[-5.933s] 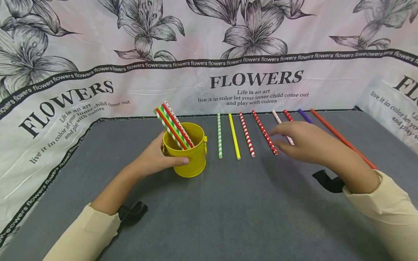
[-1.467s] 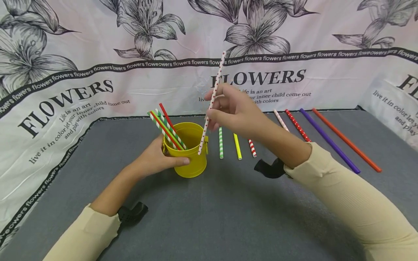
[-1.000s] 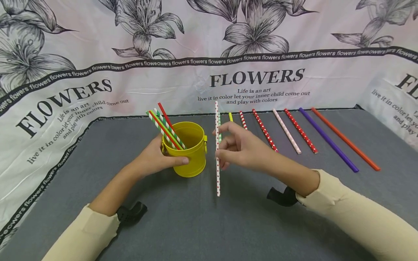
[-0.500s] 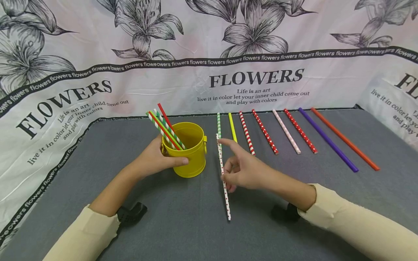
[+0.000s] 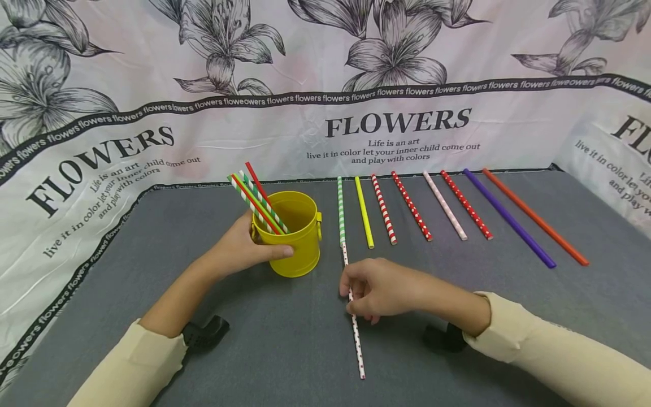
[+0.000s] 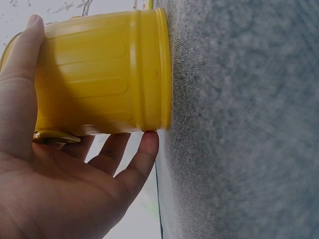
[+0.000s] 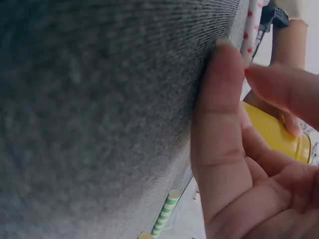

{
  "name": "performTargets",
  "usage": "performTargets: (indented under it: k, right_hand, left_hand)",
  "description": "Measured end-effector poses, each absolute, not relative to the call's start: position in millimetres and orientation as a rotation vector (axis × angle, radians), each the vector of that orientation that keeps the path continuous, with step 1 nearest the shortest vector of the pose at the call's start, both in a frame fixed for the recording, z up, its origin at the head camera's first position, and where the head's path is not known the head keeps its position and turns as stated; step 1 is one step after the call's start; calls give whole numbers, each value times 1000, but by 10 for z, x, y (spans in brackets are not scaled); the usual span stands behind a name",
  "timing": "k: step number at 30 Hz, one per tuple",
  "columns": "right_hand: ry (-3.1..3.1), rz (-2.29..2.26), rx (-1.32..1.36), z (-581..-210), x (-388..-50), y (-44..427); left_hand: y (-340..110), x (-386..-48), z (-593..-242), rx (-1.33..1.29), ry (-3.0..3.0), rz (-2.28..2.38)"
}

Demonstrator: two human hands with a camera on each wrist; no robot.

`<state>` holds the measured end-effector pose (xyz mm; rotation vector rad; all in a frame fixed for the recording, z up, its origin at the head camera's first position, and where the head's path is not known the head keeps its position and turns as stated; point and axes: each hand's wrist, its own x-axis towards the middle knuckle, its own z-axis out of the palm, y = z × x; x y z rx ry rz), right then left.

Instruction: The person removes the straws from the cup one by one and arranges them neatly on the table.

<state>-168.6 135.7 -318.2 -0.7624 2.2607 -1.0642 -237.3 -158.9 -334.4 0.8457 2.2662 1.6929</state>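
My left hand [image 5: 236, 249] grips a small yellow bucket [image 5: 300, 257] that stands on the grey cloth. In the left wrist view, the thumb lies along one side of the bucket [image 6: 89, 74] and the fingertips touch the other. Several paper straws [image 5: 258, 199], striped, red and green, lean to the left inside it. In front of the row of straws, my right hand [image 5: 389, 288] pinches a white straw with red dots [image 5: 358, 347] between thumb and fingers. That straw lies on or just above the cloth, its far end by the green-striped straw [image 5: 341, 212].
Behind and to the right lie a yellow straw [image 5: 364, 215], a red-striped one [image 5: 384, 210], red dotted ones [image 5: 413, 208], a pale pink one [image 5: 445, 206], a purple one [image 5: 511, 219] and an orange one [image 5: 536, 217]. A flower-printed cloth [image 5: 244, 138] hangs behind.
My right hand has carried the dotted straw from beside the bucket's rim down to the cloth and towards me. The left hand has kept its grip on the bucket.
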Motion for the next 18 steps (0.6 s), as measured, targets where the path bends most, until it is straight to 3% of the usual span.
performTargets:
  k: [18]
  right_hand:
    - [2298, -916, -790, -3165, -1681, 1310]
  left_hand:
    - [-1593, -2379, -3360, 823, 2284, 1682]
